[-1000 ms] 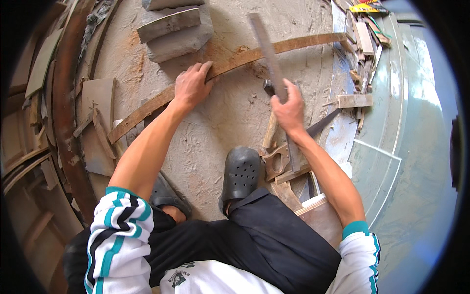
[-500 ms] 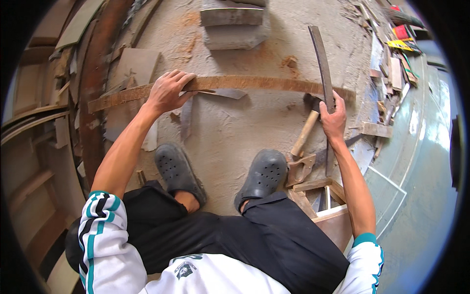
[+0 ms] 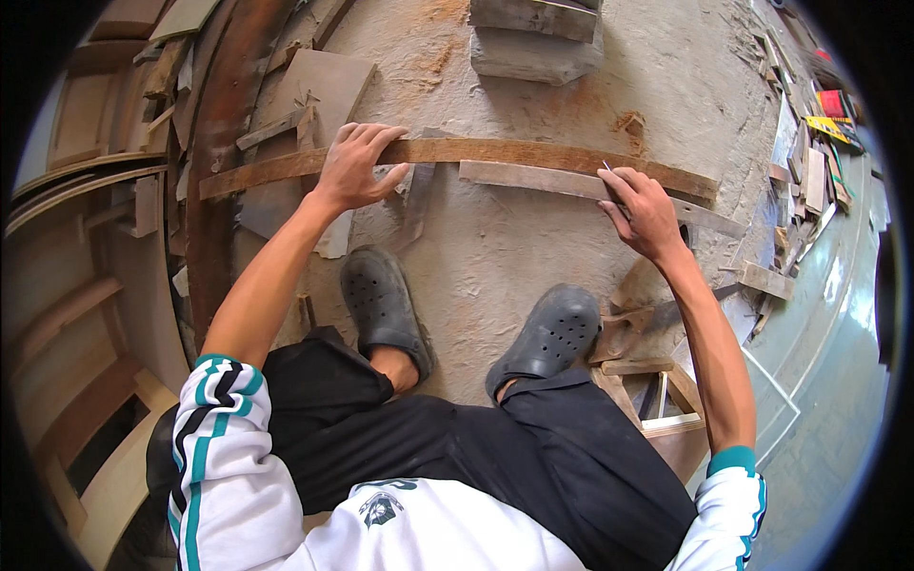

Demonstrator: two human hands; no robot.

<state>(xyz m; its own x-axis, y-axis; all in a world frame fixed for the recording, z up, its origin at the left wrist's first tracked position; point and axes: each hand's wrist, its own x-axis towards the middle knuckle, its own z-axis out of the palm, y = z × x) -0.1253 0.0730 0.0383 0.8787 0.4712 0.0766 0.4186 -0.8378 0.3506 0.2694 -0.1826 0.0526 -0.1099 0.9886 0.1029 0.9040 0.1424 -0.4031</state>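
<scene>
A long brown wooden strip [image 3: 533, 152] lies crosswise in front of me, slightly bowed in this view. My left hand [image 3: 360, 169] rests over its left part, fingers stretched and thumb apart. Along the near side of its right half runs a shorter grey wooden strip [image 3: 533, 179]. My right hand [image 3: 645, 211] is closed around this grey strip, thumb on the near side and fingers on the far side. A tiny thin glint shows at its fingertips, too small to name. The grey strip's right end extends past my hand.
Beyond the strips stands a grey block [image 3: 533, 55]. A hand saw [image 3: 624, 333] lies beside my right shoe [image 3: 547, 333], near a small wooden frame [image 3: 624, 395]. Wood scraps [image 3: 814, 181] are heaped at the right, and boards [image 3: 319, 90] lie at the left.
My right hand has turned the grey strip from pointing away from me to lying alongside the brown one. My left hand's fingers have straightened. The whole view has shifted slightly.
</scene>
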